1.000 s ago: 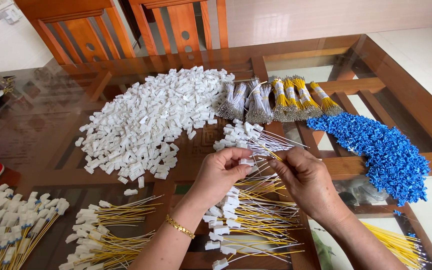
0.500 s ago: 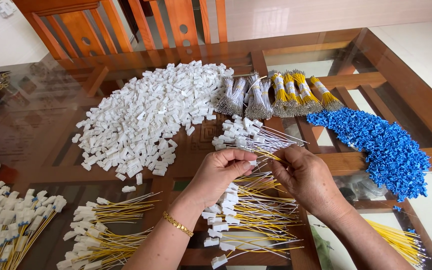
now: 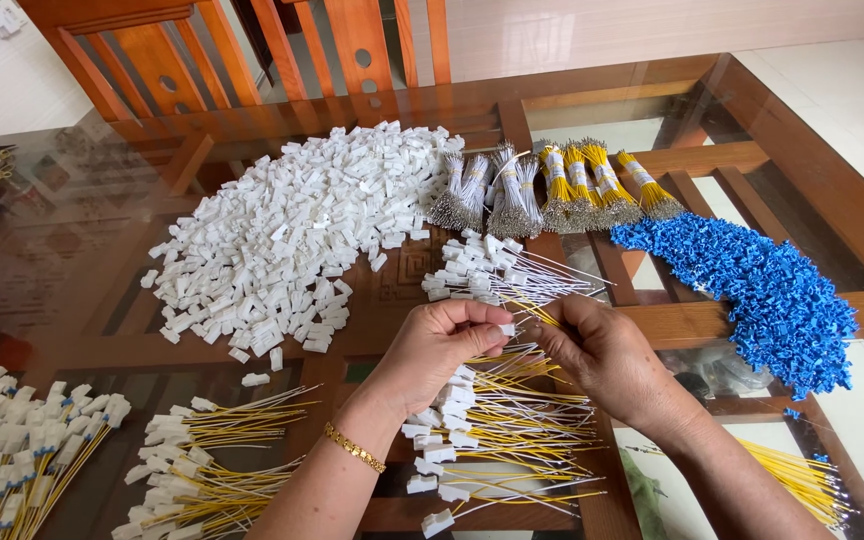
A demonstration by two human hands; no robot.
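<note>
Since a second ago the two hands have drawn a little closer together above the middle of the table, and the left hand [image 3: 437,345] has closed its thumb and fingers more tightly; the piles around them lie as they did. That hand now pinches a small white connector [image 3: 505,329] at its fingertips, while the right hand [image 3: 602,355] meets it from the other side, its fingers curled and pinching thin yellow wires [image 3: 542,318] just at the connector, so wire and connector seem to be coming together, though the joint itself is too small to make out. A gold bracelet [image 3: 355,447] circles the left wrist. Under the hands lies a loose fan of finished wires with white ends [image 3: 482,440]. The glass-topped wooden table [image 3: 72,250] carries a broad heap of loose white connectors [image 3: 292,235], a heap of blue connectors [image 3: 762,285] to the right, tied bundles of grey wires [image 3: 487,190] and yellow wires [image 3: 597,180] at the back, and more finished wires at the near left [image 3: 42,440]. Wooden chairs [image 3: 152,60] stand beyond, on a pale tiled floor [image 3: 852,60].
</note>
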